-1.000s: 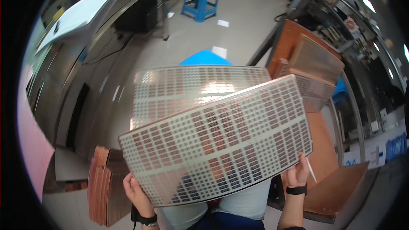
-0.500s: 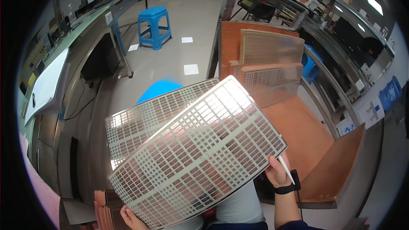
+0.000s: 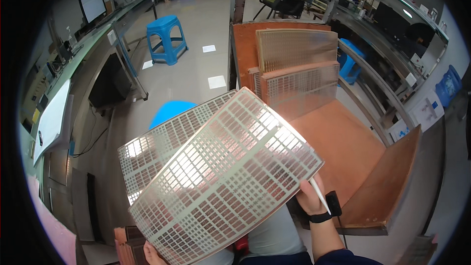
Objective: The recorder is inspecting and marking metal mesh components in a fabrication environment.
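Note:
A large thin circuit board panel (image 3: 223,167), shiny with a pale grid over coppery patches, is tilted in front of me. My right hand (image 3: 311,197) grips its right edge, and a white pen-like stick (image 3: 320,195) also rests in those fingers. A black band with a cord (image 3: 323,216) circles that wrist. At the lower left corner of the panel, my left hand (image 3: 153,254) has its fingers closed on the edge; part of it is cut off by the frame. A second similar panel (image 3: 142,149) lies behind the first, partly covered by it.
On the right stands a metal-framed rack with brown boards (image 3: 338,142), bearing stacked panels (image 3: 299,51). More edge-on boards (image 3: 126,243) are at the lower left. A blue stool (image 3: 168,39) stands on the floor ahead. A workbench (image 3: 73,66) runs along the left.
The front panel has shifted slightly left and tilted, so the bright reflections have moved across its surface. Both hands keep their grip. The surroundings have shifted slightly left in view.

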The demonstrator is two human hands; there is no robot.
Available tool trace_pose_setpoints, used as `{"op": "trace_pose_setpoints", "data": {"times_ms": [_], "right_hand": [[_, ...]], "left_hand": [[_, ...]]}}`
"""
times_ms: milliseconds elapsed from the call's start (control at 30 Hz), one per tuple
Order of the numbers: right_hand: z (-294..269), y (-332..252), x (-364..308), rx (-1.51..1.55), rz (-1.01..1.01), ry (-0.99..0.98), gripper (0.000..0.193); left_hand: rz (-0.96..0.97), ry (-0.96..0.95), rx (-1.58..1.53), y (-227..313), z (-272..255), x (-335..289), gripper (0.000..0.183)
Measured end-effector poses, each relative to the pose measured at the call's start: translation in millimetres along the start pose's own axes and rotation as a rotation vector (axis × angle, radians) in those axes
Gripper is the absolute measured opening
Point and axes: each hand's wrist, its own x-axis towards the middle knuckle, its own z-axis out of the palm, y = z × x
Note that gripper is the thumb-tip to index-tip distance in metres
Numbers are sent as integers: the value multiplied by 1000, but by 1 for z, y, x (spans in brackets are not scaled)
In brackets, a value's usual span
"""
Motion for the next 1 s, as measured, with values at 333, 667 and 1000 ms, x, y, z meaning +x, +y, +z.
{"op": "trace_pose_setpoints", "data": {"times_ms": [333, 667, 1000], "right_hand": [[81, 71, -44, 135, 317, -158, 41], [-54, -22, 57, 230, -241, 590, 40], [-216, 28, 125, -88, -68, 956, 38]], "left_hand": [[33, -217, -464, 62, 117, -59, 39], [-152, -475, -92, 35, 86, -19, 23], [-156, -374, -164, 26, 78, 18, 18]]}}
